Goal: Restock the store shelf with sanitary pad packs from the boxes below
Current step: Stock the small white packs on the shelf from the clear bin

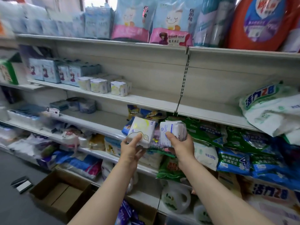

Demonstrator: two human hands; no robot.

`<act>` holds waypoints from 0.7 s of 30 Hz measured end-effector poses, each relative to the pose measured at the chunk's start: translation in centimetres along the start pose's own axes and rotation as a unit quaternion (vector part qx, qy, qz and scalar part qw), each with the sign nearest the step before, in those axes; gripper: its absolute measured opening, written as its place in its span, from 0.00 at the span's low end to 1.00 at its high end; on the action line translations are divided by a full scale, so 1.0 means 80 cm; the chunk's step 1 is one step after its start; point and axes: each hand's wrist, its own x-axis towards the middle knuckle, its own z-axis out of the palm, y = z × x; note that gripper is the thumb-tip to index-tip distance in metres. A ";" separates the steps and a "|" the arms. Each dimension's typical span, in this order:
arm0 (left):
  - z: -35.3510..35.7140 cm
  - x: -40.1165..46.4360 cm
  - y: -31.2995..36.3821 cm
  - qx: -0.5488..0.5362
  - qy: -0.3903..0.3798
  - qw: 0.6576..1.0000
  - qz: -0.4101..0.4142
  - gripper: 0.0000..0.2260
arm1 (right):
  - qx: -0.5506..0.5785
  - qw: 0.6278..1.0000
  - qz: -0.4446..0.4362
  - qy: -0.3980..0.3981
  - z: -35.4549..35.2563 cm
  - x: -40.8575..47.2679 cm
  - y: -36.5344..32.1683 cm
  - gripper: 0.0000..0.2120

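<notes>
Both arms reach up toward the shelving. The left hand [131,147] grips a white pad pack with yellow print [141,129] from below, thumb across its face; the right hand [180,144] clasps a white pad pack with blue print [172,133] — the two packs just beside each other, held in the air in front of the shelf [151,99]. Three similar small packs [105,85] sit farther left on that shelf. An open cardboard box [61,194] lies on the floor, near left.

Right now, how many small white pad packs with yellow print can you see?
4. One in the left hand: held pack. Three stand in a row on the middle shelf. More may hide behind them.
</notes>
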 end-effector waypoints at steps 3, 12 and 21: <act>0.006 -0.002 0.005 -0.006 0.022 1.000 0.011 0.28 | 0.031 0.999 0.018 -0.015 0.017 -0.007 -0.001 0.40; 0.003 -0.002 0.018 -0.021 0.010 0.997 0.070 0.35 | 0.147 0.980 0.094 -0.100 0.035 -0.025 -0.024 0.17; -0.007 -0.021 0.018 -0.048 -0.040 0.996 0.070 0.24 | 0.214 0.956 0.160 -0.117 0.035 -0.028 -0.026 0.09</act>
